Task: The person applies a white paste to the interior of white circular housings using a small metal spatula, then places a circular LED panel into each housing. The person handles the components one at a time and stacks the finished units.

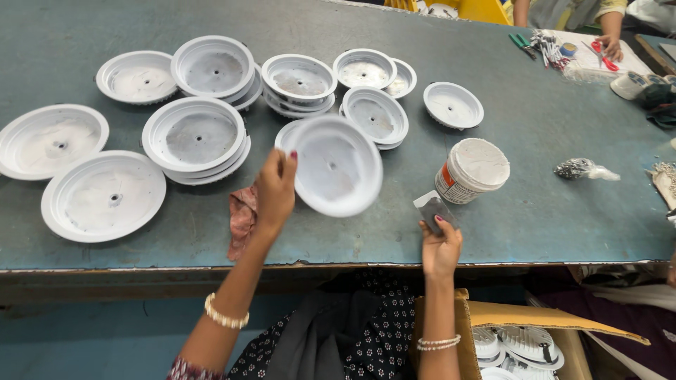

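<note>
My left hand grips the rim of a round white dish-shaped housing and holds it tilted above the grey-green table. My right hand holds a small grey flat scraper just above the table's near edge. A white tub of paste stands right behind that hand. A reddish rag lies under my left wrist.
Several more white housings, single and stacked, cover the table's left and middle. A small plastic bag of screws lies at the right. Another person's hand works with tools at the far right. A cardboard box of housings sits below.
</note>
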